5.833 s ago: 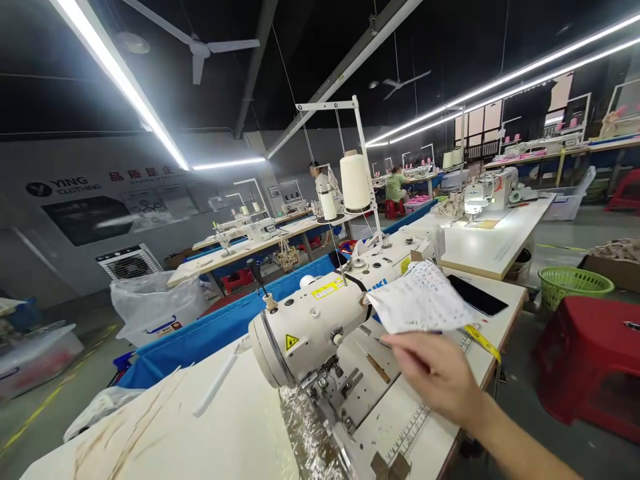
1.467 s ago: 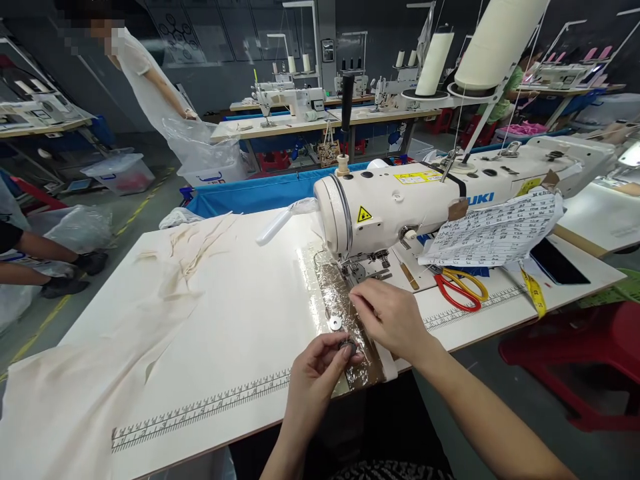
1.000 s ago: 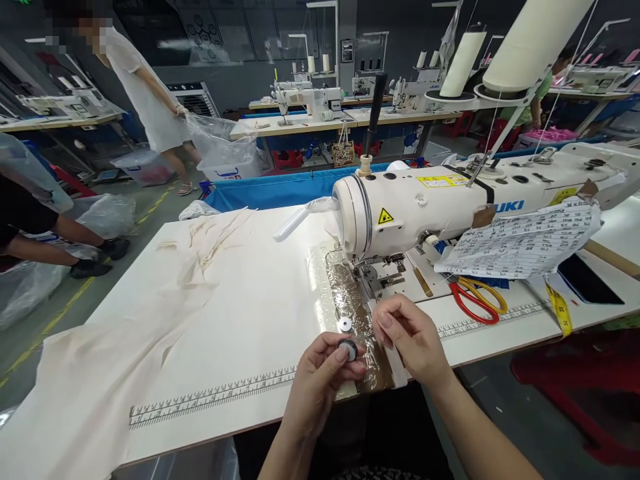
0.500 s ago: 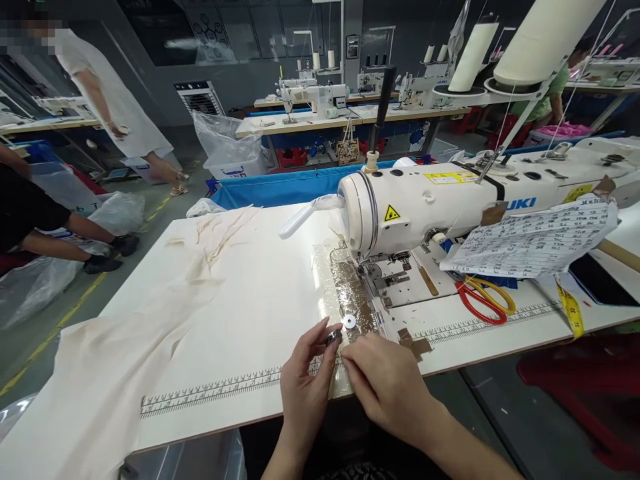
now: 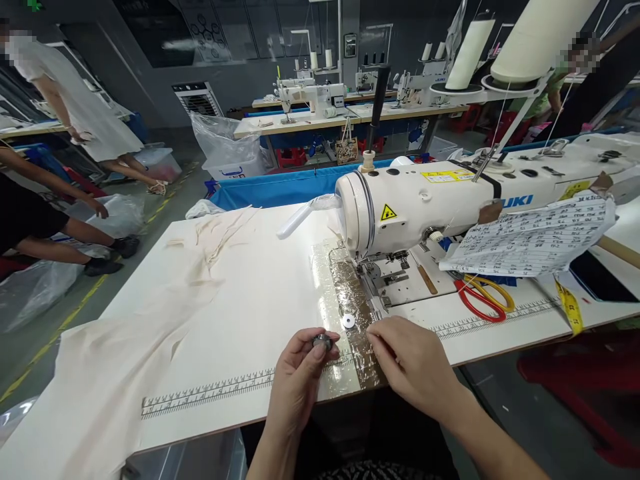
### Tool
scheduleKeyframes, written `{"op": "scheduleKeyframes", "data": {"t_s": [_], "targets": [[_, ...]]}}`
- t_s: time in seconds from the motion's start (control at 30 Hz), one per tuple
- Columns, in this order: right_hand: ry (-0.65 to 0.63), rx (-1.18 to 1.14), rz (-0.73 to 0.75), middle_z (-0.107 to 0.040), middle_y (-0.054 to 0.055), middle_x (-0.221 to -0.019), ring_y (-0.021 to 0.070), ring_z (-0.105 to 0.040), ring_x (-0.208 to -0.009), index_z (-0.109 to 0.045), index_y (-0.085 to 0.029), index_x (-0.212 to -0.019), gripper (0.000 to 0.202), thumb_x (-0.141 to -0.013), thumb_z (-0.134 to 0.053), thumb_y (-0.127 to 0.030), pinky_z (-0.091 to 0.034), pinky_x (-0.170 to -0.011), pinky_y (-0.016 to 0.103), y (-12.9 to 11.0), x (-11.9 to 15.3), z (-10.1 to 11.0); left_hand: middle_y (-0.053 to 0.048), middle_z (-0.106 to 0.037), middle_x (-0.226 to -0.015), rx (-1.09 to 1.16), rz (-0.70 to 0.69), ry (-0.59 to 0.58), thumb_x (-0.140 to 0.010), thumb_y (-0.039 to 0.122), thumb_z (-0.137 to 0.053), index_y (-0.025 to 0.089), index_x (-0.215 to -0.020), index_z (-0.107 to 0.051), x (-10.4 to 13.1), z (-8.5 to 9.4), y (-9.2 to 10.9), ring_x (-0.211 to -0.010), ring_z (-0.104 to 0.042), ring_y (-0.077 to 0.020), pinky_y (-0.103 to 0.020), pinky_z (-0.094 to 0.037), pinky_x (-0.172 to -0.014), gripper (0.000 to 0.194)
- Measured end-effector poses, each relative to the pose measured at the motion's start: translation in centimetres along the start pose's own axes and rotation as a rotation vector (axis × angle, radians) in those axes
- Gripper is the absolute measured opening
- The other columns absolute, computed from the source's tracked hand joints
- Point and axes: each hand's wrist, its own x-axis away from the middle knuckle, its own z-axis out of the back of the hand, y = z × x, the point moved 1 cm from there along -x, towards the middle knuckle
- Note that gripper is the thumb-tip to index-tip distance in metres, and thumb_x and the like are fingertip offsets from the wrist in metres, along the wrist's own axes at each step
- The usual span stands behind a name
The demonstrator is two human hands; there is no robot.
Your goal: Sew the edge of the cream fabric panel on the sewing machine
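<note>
Between the thumb and fingers of my left hand [image 5: 296, 373] sits a small round metal bobbin case [image 5: 323, 341], held above the table's front edge. My right hand [image 5: 413, 353] is off to the right, its thumb and forefinger pinched together; anything in the pinch is too small to make out. A pale bobbin [image 5: 349, 321] with a dark centre hole lies on the shiny taped strip [image 5: 361, 357] between and beyond my hands. Behind them stands the white sewing machine [image 5: 410, 207], with its needle area above the strip's far end.
Pale cloth [image 5: 135, 347] spreads over the table's left side. Right of the machine's plate lie a wooden-handled tool [image 5: 425, 279], scissors [image 5: 483, 300], a yellow tape measure [image 5: 569, 308] and a phone [image 5: 603, 279]. A written sheet [image 5: 535, 237] hangs on the machine. Other people are nearby.
My hands have moved apart: the left slightly left with the bobbin case, the right to the right. The bobbin stays on the strip. In the background, a person in white has moved left.
</note>
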Motion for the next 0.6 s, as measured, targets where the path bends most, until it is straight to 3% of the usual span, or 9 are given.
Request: {"op": "scheduleKeyframes", "data": {"t_s": [0.1,0.27,0.33,0.47,0.53,0.6], "targets": [[0.187,-0.125,0.029,-0.059,0.001,-0.075,0.0154,-0.051,-0.066,-0.057,-0.020,-0.093,0.013,-0.097,-0.049,-0.010,-0.039,-0.060,0.029,-0.9,-0.6,1.6,-0.006,-0.072,-0.094,-0.042,-0.018,-0.001,-0.070,0.036,-0.086,0.018,-0.089,-0.071,0.2,-0.4,0.3,-0.075,-0.064,-0.0125,-0.024,-0.054,-0.077,0.030],[0.449,-0.062,0.076,-0.055,-0.001,-0.070,0.0134,-0.046,-0.058,-0.058,-0.021,-0.096,0.017,-0.093,-0.053,-0.006,-0.039,-0.055,0.027,-1.7,-1.0,3.8,-0.006,-0.072,-0.096,-0.110,-0.029,-0.026,-0.071,0.035,-0.086,0.017,-0.089,-0.071,0.1,-0.2,0.3,-0.076,-0.066,-0.0122,-0.022,-0.054,-0.079,0.030],[0.495,-0.031,0.071,-0.055,-0.002,-0.070,0.0131,-0.045,-0.057,-0.058,-0.022,-0.097,0.017,-0.092,-0.054,-0.006,-0.039,-0.055,0.027,-1.1,-0.9,3.9,-0.007,-0.073,-0.094,-0.081,0.001,-0.138,-0.074,0.032,-0.084,0.016,-0.087,-0.069,0.2,0.4,0.1,-0.071,-0.067,-0.0111,-0.020,-0.055,-0.072,0.025],[0.394,-0.004,0.094,-0.059,0.001,-0.076,0.0145,-0.052,-0.064,-0.059,-0.020,-0.099,0.014,-0.093,-0.054,-0.007,-0.042,-0.060,0.028,1.1,-0.5,2.4,-0.004,-0.072,-0.070,0.201,0.132,-0.566,-0.076,0.041,-0.082,0.019,-0.095,-0.061,1.7,1.6,-0.8,-0.039,-0.059,-0.0113,-0.015,-0.044,-0.037,0.036],[0.247,-0.052,0.147,-0.062,0.003,-0.081,0.0160,-0.056,-0.070,-0.058,-0.019,-0.103,0.014,-0.096,-0.052,-0.009,-0.044,-0.063,0.028,1.7,-0.4,1.2,-0.003,-0.071,-0.064,0.316,0.102,-0.668,-0.073,0.042,-0.084,0.018,-0.102,-0.062,2.2,2.0,-1.3,-0.041,-0.062,-0.0128,-0.014,-0.045,-0.038,0.044],[0.056,-0.163,0.178,-0.060,0.003,-0.081,0.0167,-0.056,-0.071,-0.058,-0.020,-0.103,0.014,-0.098,-0.048,-0.012,-0.044,-0.062,0.028,1.8,-0.1,0.4,-0.006,-0.074,-0.070,0.391,0.035,-0.756,-0.075,0.034,-0.085,0.014,-0.098,-0.066,2.3,2.0,-1.6,-0.054,-0.069,-0.0138,-0.012,-0.050,-0.047,0.036]]}}
